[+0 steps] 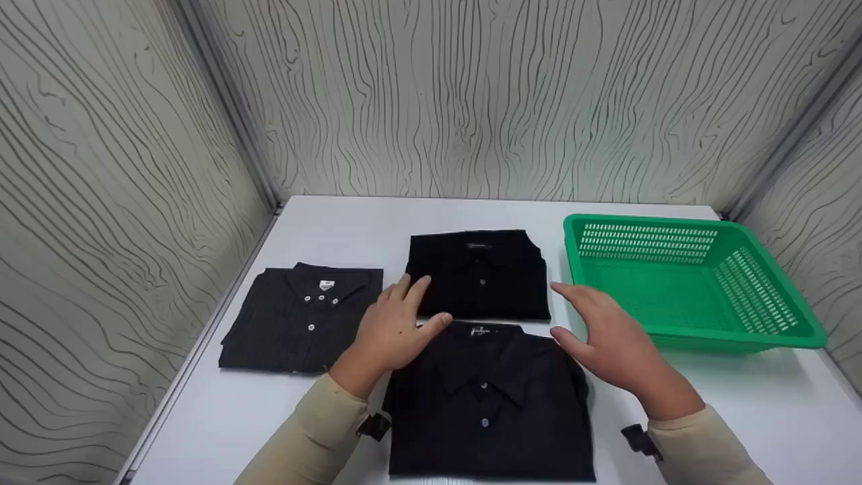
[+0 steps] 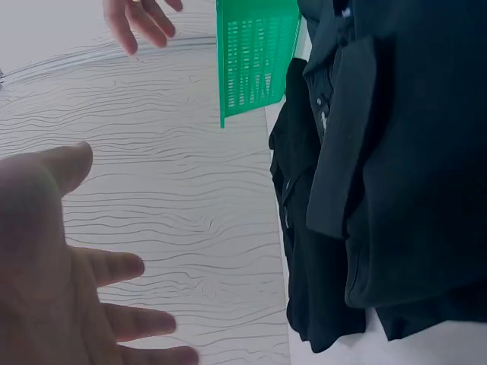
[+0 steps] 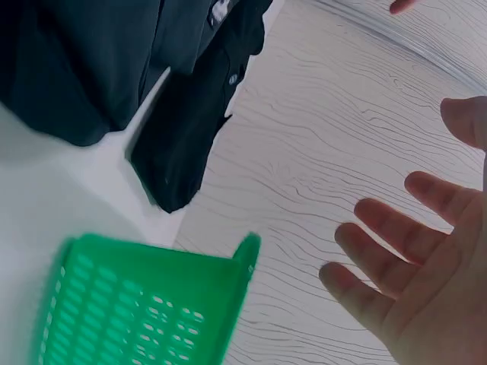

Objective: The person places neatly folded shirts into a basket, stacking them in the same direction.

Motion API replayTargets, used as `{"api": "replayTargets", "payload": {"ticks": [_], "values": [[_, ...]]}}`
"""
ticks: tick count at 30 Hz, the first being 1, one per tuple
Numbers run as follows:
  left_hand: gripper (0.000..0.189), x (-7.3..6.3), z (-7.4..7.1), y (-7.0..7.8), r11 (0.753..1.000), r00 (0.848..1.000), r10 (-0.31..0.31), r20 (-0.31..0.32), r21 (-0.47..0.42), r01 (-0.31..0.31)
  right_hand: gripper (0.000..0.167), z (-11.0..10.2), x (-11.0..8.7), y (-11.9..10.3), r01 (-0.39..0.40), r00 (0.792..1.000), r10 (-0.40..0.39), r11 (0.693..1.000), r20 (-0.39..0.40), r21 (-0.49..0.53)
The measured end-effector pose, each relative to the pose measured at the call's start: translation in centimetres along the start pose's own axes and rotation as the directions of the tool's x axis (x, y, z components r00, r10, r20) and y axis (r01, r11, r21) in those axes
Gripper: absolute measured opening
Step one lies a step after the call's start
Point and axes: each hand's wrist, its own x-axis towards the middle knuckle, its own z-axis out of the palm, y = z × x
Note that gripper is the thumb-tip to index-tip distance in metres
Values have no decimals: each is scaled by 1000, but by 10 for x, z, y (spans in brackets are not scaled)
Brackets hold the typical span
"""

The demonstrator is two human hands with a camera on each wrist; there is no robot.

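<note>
Three folded dark shirts lie on the white table. The nearest, a black shirt (image 1: 491, 417) with pale buttons, has its collar toward the back. Just behind it is a second black shirt (image 1: 481, 289), and to the left a dark grey shirt (image 1: 303, 343) with a white label. My left hand (image 1: 397, 330) hovers over the left side of the two black shirts, its fingers spread and holding nothing. On the other side, my right hand (image 1: 606, 337) is in the air between the black shirts and the green basket (image 1: 680, 331), fingers extended, palm facing inward.
The green plastic basket stands at the back right, with no contents visible. Wood-grain patterned panels (image 1: 431, 101) rise behind the table (image 1: 337, 232) and on both sides.
</note>
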Motion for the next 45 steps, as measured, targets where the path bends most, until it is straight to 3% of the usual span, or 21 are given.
{"api": "replayTargets", "payload": {"ticks": [7,14,19,25,32,40,42,45], "values": [[85,-5,5,1,987,990,-113,84,-101,121,65,7,-7,-4,-85,984,64,990,168,117],[90,-12,25,-13,971,967,-211,144,-86,225,72,22,-23,4,-211,931,147,964,335,163],[93,-19,39,-22,962,957,-251,147,-68,263,78,34,-37,16,-283,902,227,953,368,106],[94,-26,49,-31,952,940,-283,189,-65,299,93,41,-48,27,-399,840,329,913,431,81],[87,-33,58,-39,947,942,-275,191,-116,300,90,44,-52,31,-445,825,369,891,428,89],[82,-29,60,-41,940,934,-281,219,-132,314,72,58,-49,32,-581,761,415,777,498,241],[83,-26,61,-41,943,936,-275,218,-128,307,71,61,-47,31,-575,768,405,777,496,256],[82,-23,63,-43,946,937,-267,224,-124,299,69,66,-41,28,-540,790,377,801,483,257]]}}
